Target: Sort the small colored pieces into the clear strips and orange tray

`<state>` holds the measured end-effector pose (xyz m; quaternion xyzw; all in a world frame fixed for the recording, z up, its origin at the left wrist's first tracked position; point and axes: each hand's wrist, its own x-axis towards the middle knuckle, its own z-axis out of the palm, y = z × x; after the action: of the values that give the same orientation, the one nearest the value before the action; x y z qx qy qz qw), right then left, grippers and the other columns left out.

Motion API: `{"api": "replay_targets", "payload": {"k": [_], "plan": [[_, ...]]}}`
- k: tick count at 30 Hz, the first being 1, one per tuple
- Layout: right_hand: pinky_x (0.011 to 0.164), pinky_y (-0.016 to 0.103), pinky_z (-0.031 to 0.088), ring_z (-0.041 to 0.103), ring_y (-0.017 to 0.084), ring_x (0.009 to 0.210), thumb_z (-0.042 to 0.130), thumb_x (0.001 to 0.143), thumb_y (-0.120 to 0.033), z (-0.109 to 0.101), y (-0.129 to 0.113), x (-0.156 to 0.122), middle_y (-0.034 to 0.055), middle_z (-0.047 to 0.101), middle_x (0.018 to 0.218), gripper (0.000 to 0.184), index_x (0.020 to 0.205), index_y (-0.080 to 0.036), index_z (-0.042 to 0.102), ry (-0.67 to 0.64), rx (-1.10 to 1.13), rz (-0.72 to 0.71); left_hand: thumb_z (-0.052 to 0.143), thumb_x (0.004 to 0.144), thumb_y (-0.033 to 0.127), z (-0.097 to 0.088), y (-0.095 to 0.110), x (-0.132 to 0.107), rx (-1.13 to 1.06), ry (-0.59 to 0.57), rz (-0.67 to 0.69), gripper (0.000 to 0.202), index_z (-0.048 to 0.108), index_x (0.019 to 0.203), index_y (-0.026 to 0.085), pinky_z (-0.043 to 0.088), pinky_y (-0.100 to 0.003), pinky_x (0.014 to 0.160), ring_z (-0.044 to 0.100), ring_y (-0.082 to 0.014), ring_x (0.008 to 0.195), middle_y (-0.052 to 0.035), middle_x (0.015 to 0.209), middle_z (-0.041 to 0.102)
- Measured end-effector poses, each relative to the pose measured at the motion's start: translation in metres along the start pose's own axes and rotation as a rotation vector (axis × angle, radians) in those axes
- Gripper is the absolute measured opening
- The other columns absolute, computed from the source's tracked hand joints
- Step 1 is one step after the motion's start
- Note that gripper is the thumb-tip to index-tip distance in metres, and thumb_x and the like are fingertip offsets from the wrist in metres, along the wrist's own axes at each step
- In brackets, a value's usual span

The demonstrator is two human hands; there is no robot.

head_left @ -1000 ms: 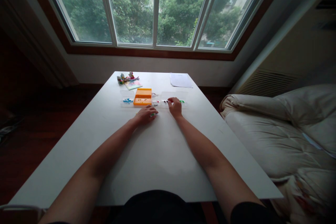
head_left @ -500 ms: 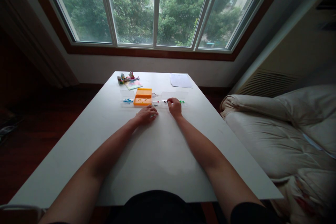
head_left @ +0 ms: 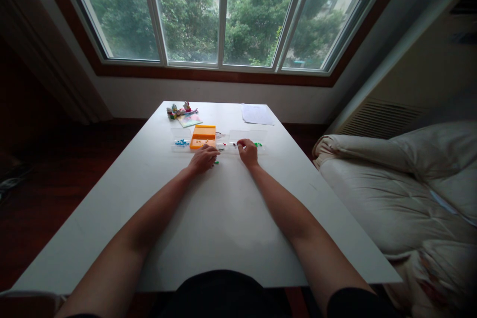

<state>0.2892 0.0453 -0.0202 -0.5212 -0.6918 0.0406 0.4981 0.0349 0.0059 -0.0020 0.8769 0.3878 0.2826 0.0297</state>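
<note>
My left hand [head_left: 203, 158] rests low over the table in front of an orange box [head_left: 203, 136], its fingers stretched forward and a little apart. Just below those fingertips shows a small green piece [head_left: 216, 162]; I cannot tell whether a finger touches it. My right hand [head_left: 248, 152] is at a clear case [head_left: 238, 135], thumb and fingertips pinched together near tiny dark pieces [head_left: 234, 144]. Whatever that pinch holds is too small to make out. Green pieces [head_left: 258, 144] lie beside its knuckles.
Blue pieces [head_left: 182, 143] lie in another clear case left of the orange box. Farther back are small colourful figures [head_left: 182, 109], a pastel card [head_left: 190, 119] and white paper sheets [head_left: 257, 114]. A cream sofa [head_left: 357, 184] stands right of the white table [head_left: 223, 218].
My left hand has shifted slightly left and away from me, uncovering the small green piece beside its fingers. My right hand stays in nearly the same place.
</note>
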Motion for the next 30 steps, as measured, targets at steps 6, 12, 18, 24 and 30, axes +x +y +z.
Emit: {"api": "replay_targets", "payload": {"k": [6,12,18,24,30], "plan": [[0.085,0.036,0.046,0.058,0.023,0.085,0.052,0.086,-0.016,0.0,-0.003,0.0,0.0064,0.067,0.088,0.017,0.09,-0.019,0.069,-0.032,-0.027,-0.037,0.045,0.097,0.022,-0.012,-0.033,-0.005,0.064,0.246,-0.318,0.036,0.076,0.114,0.021,0.045,-0.044,0.104,0.057,-0.0265,0.11,-0.0074,0.117,0.071],[0.087,0.034,0.046,0.059,0.022,0.089,0.054,0.086,-0.013,0.003,-0.013,-0.006,0.0061,0.068,0.09,0.018,0.092,-0.02,0.07,-0.15,-0.029,-0.112,0.043,0.096,0.025,-0.021,-0.075,-0.017,0.114,0.371,-0.704,0.037,0.076,0.112,0.021,0.045,-0.044,0.102,0.058,-0.0287,0.109,-0.0083,0.121,0.071],[0.082,0.029,0.046,0.06,0.018,0.086,0.062,0.088,-0.015,0.009,-0.034,-0.017,0.0036,0.069,0.09,0.014,0.091,-0.023,0.073,-0.452,0.061,-0.278,0.046,0.094,0.026,-0.022,-0.083,-0.022,0.169,0.365,-0.793,0.038,0.075,0.118,0.021,0.045,-0.047,0.099,0.055,-0.0323,0.112,-0.0117,0.121,0.068],[0.086,0.031,0.048,0.061,0.02,0.094,0.073,0.082,-0.017,0.015,-0.048,-0.023,0.0042,0.069,0.096,0.014,0.093,-0.026,0.076,-0.584,0.08,-0.384,0.051,0.091,0.027,-0.025,-0.062,-0.017,0.217,0.346,-0.713,0.034,0.075,0.114,0.022,0.045,-0.048,0.096,0.054,-0.0334,0.111,-0.0134,0.117,0.065],[0.079,0.029,0.046,0.06,0.018,0.086,0.068,0.084,-0.017,0.018,-0.047,-0.024,0.0033,0.068,0.089,0.009,0.088,-0.023,0.072,-0.548,0.058,-0.382,0.051,0.092,0.026,-0.023,-0.051,-0.014,0.213,0.284,-0.557,0.031,0.075,0.11,0.021,0.044,-0.046,0.1,0.054,-0.0308,0.109,-0.0115,0.113,0.065]]}}
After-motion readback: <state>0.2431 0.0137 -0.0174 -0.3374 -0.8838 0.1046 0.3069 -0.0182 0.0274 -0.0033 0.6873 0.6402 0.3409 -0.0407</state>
